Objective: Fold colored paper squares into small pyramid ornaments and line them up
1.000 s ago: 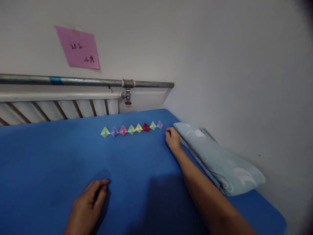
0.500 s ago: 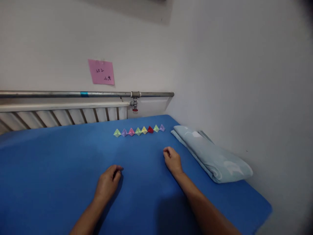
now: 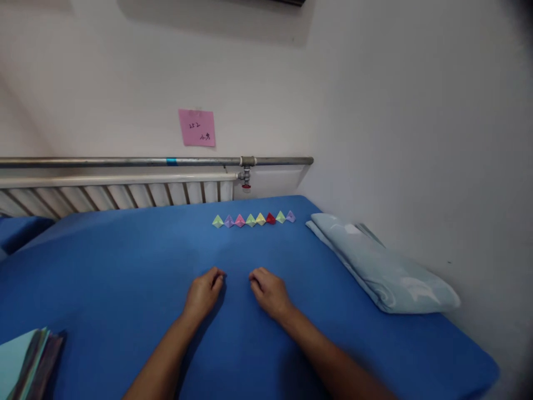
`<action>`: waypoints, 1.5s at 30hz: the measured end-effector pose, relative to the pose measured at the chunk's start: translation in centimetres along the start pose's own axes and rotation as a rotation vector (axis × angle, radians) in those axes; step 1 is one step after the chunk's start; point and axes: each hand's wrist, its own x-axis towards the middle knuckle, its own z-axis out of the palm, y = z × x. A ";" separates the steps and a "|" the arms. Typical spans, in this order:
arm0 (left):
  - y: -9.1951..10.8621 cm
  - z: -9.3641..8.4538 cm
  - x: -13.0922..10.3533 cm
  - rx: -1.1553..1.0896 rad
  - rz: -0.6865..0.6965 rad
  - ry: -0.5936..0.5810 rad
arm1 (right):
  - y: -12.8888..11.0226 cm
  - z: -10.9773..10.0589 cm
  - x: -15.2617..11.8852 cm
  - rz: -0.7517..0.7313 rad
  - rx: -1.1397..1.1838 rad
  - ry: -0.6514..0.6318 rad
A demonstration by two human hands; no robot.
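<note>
My left hand (image 3: 204, 294) rests low over the blue sheet (image 3: 104, 289) with its fingers curled in, and nothing shows in it. A short gap away, my right hand (image 3: 270, 291) is also curled, thumb toward the left hand, with nothing visible in its grasp. Beyond both hands lies a row of several small folded-paper diamonds. From left to right it runs from a light green piece (image 3: 217, 221) past a pink piece (image 3: 239, 221), a yellow piece (image 3: 260, 219) and a red piece (image 3: 270, 218) to a purple piece (image 3: 290, 216). Neither hand touches the row.
A folded pale blue blanket (image 3: 383, 266) lies along the right wall. Coloured paper sheets (image 3: 25, 361) stand at the lower left. Behind the bed, a radiator (image 3: 158, 191) and a metal pipe (image 3: 208, 161) run below a pink note (image 3: 197, 128).
My right hand has moved left and back from near the blanket, closer to my left hand. The view has turned left, bringing the coloured sheets into sight. The paper row looks unchanged.
</note>
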 end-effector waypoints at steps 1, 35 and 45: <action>0.3 -0.1 0.0 0.014 -0.015 0.004 | 0.0 -0.1 0.1 -0.003 0.006 -0.011; -7.1 -16.5 -21.4 0.658 -0.444 0.707 | -1.9 -1.2 1.1 0.137 -0.005 -0.225; -9.5 -19.0 -22.8 0.230 -0.706 0.620 | -2.5 -1.3 1.1 0.162 -0.042 -0.253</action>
